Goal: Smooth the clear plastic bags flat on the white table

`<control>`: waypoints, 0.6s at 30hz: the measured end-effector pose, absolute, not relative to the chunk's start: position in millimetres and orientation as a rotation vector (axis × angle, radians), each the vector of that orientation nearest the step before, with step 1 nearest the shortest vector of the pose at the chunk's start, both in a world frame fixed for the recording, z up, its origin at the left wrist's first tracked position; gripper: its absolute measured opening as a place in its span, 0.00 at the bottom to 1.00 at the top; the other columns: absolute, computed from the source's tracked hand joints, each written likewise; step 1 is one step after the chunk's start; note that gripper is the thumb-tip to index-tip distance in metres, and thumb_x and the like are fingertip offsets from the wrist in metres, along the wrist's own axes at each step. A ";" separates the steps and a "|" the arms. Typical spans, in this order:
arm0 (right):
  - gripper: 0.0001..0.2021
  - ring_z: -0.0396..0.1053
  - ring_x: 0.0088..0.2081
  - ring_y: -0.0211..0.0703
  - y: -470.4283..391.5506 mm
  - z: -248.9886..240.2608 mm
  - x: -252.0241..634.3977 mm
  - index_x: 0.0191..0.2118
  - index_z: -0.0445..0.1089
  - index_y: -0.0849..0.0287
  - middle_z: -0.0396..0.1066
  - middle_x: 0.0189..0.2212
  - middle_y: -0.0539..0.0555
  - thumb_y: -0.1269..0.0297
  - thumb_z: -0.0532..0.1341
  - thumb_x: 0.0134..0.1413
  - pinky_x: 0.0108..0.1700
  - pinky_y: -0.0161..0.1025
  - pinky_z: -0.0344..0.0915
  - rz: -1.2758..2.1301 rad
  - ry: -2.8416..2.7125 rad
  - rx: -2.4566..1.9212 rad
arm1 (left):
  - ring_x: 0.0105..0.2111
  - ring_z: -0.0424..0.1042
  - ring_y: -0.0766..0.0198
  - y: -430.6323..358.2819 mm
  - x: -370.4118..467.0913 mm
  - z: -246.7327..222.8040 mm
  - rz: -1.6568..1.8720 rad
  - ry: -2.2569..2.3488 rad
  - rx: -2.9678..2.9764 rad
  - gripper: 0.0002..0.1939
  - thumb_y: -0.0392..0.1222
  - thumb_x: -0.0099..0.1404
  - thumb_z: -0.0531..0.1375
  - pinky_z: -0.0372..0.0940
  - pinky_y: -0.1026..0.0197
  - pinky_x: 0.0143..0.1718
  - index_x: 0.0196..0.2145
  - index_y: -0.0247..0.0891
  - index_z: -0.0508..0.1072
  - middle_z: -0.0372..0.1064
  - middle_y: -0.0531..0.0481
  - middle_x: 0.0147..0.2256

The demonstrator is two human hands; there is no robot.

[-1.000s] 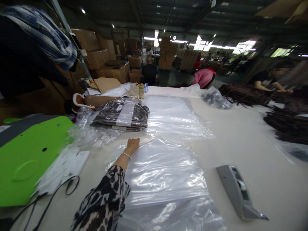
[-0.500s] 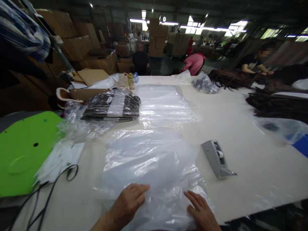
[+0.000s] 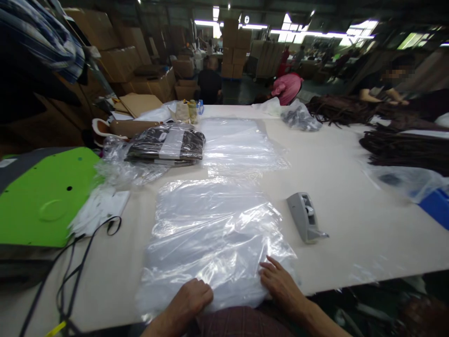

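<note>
A big clear plastic bag lies flat on the pale surface, right in front of the person. The left hand is curled and rests on the near edge of the bag, with its fingers bent down on the plastic. The right hand lies on the near right corner of the same bag, with its fingers pressed together and flat on the plastic. Neither hand lifts the bag; both only touch it. Just under the near edge of the bag there is a bit of dark checked cloth between the two arms. To the right of the bag, near it but not touching, sits a grey tape dispenser. Behind the bag lies a second clear plastic sheet, and the two look as if they meet at the edge. To the left of that sheet, a dark folded garment packed in a plastic bag rests on some crumpled plastic. Far to the left of the big bag lies a bright green board, and black cords run between the board and the bag. Far to the right of the bag are piles of dark brown strips, and another person works behind them.
</note>
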State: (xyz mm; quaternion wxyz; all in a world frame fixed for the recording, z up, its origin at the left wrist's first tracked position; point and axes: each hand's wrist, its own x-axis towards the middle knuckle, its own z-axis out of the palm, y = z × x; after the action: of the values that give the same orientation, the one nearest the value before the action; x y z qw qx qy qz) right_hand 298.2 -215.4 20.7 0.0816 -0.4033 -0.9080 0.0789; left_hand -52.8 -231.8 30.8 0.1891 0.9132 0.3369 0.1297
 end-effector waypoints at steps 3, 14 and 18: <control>0.03 0.69 0.34 0.40 -224.0 4.6 301.6 0.34 0.68 0.55 0.74 0.30 0.48 0.70 0.59 0.56 0.47 0.41 0.65 0.459 -2.755 -1.350 | 0.30 0.72 0.63 -238.3 -62.7 30.4 0.175 1.121 2.299 0.07 0.42 0.63 0.64 0.63 0.62 0.32 0.38 0.42 0.69 0.73 0.55 0.31; 0.09 0.65 0.41 0.45 -230.7 16.7 294.3 0.44 0.69 0.54 0.73 0.39 0.52 0.60 0.58 0.60 0.46 0.43 0.58 0.655 -2.629 -1.521 | 0.58 0.65 0.49 -179.5 16.1 30.9 0.130 1.336 2.197 0.26 0.46 0.61 0.66 0.62 0.47 0.59 0.55 0.42 0.66 0.67 0.41 0.57; 0.05 0.64 0.40 0.44 -231.1 13.6 290.3 0.36 0.70 0.54 0.72 0.37 0.51 0.64 0.57 0.61 0.44 0.42 0.58 0.645 -2.618 -1.579 | 0.62 0.57 0.38 -155.4 70.5 11.1 -0.137 1.313 2.321 0.43 0.43 0.52 0.71 0.57 0.36 0.61 0.62 0.36 0.59 0.57 0.32 0.64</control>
State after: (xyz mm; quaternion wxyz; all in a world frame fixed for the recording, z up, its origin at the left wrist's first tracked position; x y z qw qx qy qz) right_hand 290.3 -231.1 13.6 0.0084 -0.5053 -0.8378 0.2065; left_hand 70.5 -155.4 11.1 0.2334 0.8453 0.4781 -0.0500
